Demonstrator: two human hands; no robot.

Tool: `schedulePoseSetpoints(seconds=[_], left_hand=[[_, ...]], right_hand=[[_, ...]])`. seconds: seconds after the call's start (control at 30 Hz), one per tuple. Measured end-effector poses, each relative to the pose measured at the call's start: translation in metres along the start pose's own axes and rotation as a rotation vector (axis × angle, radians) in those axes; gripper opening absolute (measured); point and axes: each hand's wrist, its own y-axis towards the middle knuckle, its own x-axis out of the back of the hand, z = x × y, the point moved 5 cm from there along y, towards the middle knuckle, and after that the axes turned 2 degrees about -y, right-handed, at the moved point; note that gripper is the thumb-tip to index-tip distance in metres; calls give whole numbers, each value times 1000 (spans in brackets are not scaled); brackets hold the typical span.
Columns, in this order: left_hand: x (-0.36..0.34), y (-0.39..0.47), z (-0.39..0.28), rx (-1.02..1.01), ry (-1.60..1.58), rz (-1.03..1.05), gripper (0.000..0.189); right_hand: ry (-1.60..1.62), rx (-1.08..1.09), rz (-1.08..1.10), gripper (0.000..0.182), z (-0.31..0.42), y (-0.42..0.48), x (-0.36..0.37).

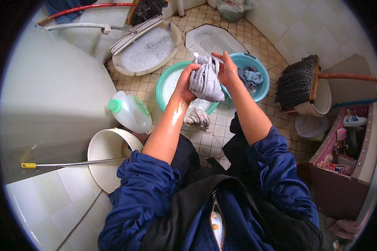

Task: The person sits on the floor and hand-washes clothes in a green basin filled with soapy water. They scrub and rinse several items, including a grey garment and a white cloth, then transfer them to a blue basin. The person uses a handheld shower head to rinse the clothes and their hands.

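Note:
My left hand (187,82) grips the left side of a bunched grey cloth (204,82) above a green basin (161,91) of sudsy water. At the cloth's right side is my right hand (226,69), its fingers partly spread; the cloth hides part of it, so its contact there is unclear. A blue basin (264,86) with dark and light blue wet cloths (253,77) stands to the right, beside the green one. Another crumpled, pale and brownish cloth (198,120) hangs at the green basin's near edge.
An oval basin of suds (144,51) with a washboard (135,36) stands back left, near a squat toilet (210,39). At left are a detergent jug (132,111) and a white bucket (105,141); at right, a bristle broom (297,83) and a box of toiletries (361,147).

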Motion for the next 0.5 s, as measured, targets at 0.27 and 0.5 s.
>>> schedulePoseSetpoints(seconds=[0.27,0.5], left_hand=[[10,7,0,-68,-116,44,35],[0,5,4,-24,-173,114,38]], right_hand=[[266,-175,-66,62,-45,25,24],[496,-128,-239,54,-44,19,56]])
